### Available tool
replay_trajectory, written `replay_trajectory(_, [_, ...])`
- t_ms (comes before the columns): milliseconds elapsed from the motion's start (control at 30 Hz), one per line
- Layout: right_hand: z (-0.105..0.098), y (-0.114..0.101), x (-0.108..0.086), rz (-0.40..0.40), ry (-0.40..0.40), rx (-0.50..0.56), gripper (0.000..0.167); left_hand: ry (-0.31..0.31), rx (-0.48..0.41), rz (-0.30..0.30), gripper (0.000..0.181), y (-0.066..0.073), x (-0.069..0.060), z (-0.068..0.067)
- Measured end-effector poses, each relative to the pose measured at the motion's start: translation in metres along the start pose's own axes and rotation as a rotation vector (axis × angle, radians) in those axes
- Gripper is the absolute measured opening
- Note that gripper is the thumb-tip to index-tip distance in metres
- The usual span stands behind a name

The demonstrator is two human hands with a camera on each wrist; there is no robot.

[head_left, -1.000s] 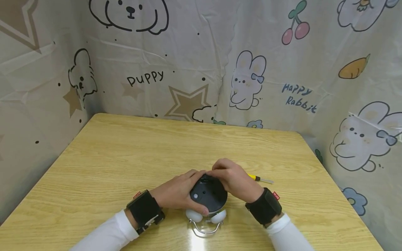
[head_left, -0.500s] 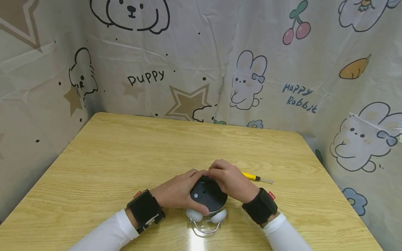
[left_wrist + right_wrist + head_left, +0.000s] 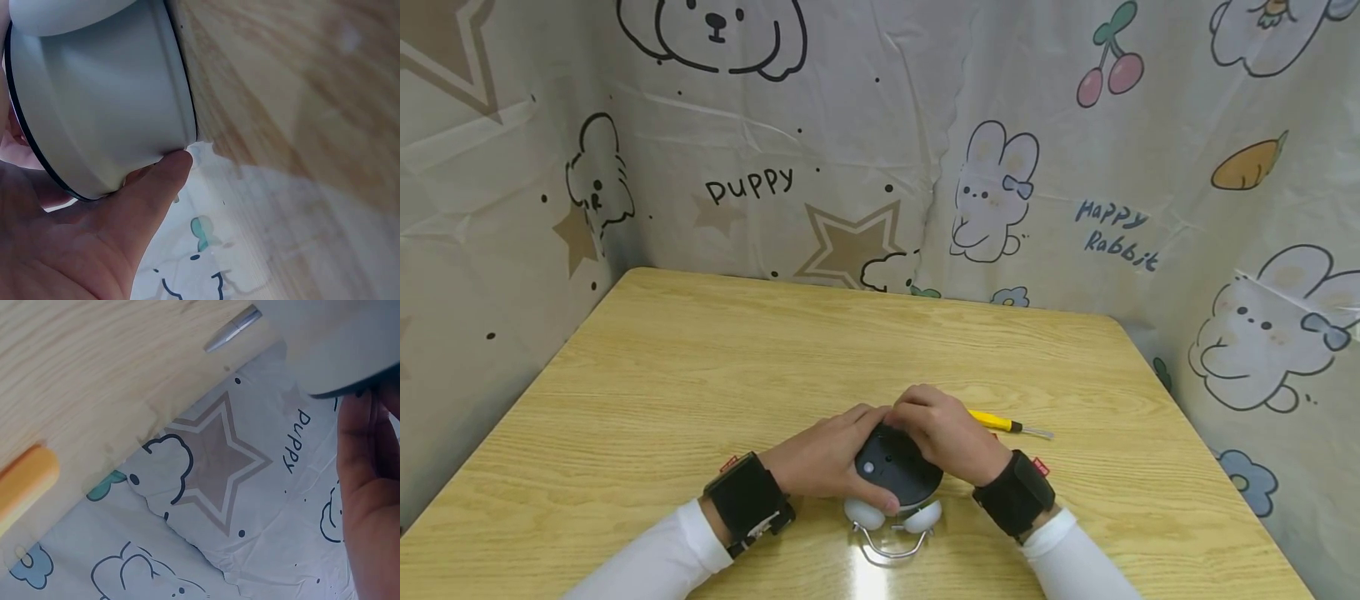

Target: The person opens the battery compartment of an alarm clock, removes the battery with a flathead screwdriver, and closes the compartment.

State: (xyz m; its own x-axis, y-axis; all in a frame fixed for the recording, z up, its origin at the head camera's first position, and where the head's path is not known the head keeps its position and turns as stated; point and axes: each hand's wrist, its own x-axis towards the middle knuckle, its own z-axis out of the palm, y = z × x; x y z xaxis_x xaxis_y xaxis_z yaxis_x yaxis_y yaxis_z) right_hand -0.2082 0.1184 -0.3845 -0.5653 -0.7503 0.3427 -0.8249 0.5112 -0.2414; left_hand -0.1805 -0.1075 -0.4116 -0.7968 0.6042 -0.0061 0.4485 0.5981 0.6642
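Note:
A twin-bell alarm clock (image 3: 898, 471) lies face down on the table, its black back up and its white bells and wire handle towards me. My left hand (image 3: 823, 454) grips it from the left, thumb near the bells and fingers round the far side. In the left wrist view the clock's pale side wall (image 3: 112, 106) fills the upper left, with the left hand (image 3: 106, 231) against it. My right hand (image 3: 951, 433) curls its fingers over the far right edge of the back. Its fingertips touch the rim, and what lies under them is hidden. In the right wrist view, the right hand (image 3: 375, 487) meets the clock's dark rim.
A screwdriver with a yellow handle (image 3: 988, 419) lies just beyond the right hand, its tip pointing right. A metal foot (image 3: 234, 328) sticks out from the clock in the right wrist view. Printed cloth (image 3: 865, 150) hangs behind the wooden table (image 3: 737, 350).
My right hand has shifted left and inward over the clock's back, uncovering more of the screwdriver handle. The left hand and the clock stay put.

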Motion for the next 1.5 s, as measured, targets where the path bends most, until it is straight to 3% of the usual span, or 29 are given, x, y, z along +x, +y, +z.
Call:
replay_trajectory(500, [0.005,0.002,0.004,0.025,-0.023,0.064,0.017,-0.008,-0.026,-0.010,0.113,-0.001,-0.002,0.000])
replay_trajectory(733, [0.009,0.005,0.004,0.050,0.018,0.114,0.015,0.001,-0.019,0.002,0.112,-0.001,-0.001,0.000])
replay_trajectory(1000, [0.011,0.001,0.003,0.039,0.066,0.056,0.015,-0.003,-0.012,-0.002,0.112,0.000,-0.001,0.000])
replay_trajectory(1500, [0.006,-0.005,0.004,0.008,0.002,-0.074,0.017,0.004,-0.001,0.001,0.110,0.000,-0.001,0.000])
